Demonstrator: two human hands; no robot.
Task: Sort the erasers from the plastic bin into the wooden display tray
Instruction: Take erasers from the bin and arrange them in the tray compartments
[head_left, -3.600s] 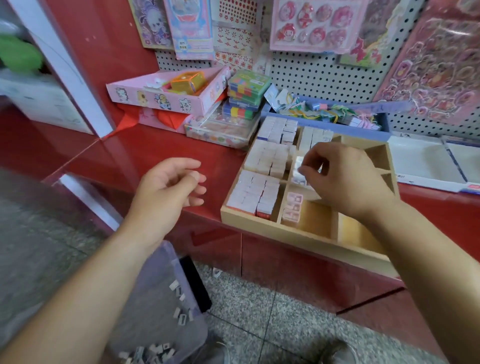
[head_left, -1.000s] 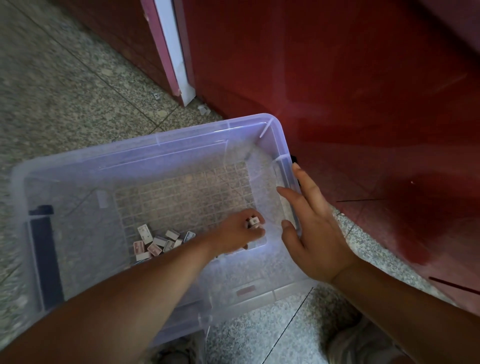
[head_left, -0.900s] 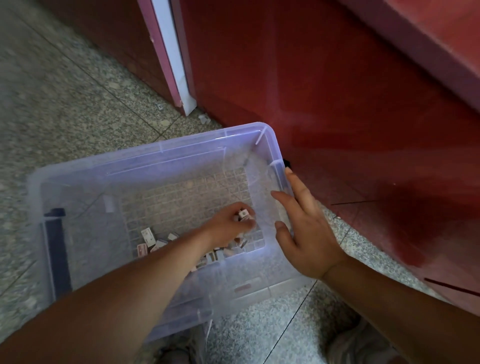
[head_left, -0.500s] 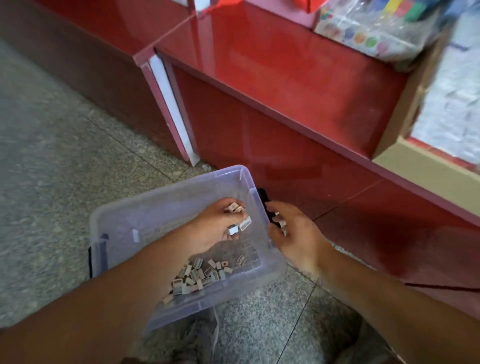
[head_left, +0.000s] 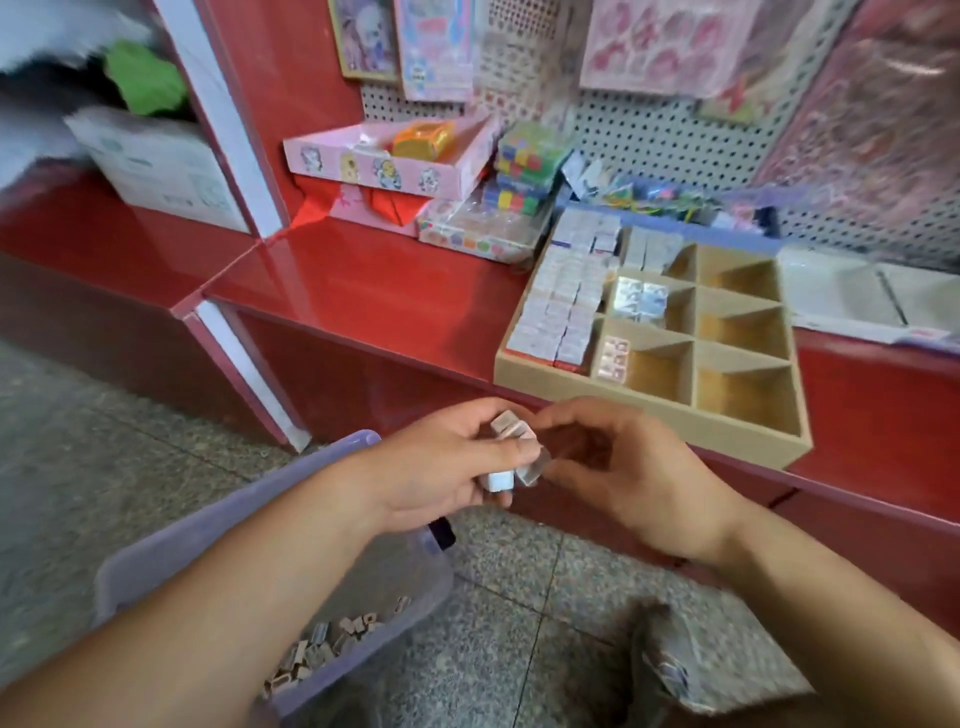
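The left hand is gripping small white block erasers just above the clear plastic bin — the right hand is curling beside them, hold unclear. The next move is calling for a carry far-right into the wooden compartmented tray.

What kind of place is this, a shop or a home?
Most likely a small stationery or toy shop. Sticker sheets hang on a pegboard, and on the red counter a wooden tray displays neat rows of erasers.
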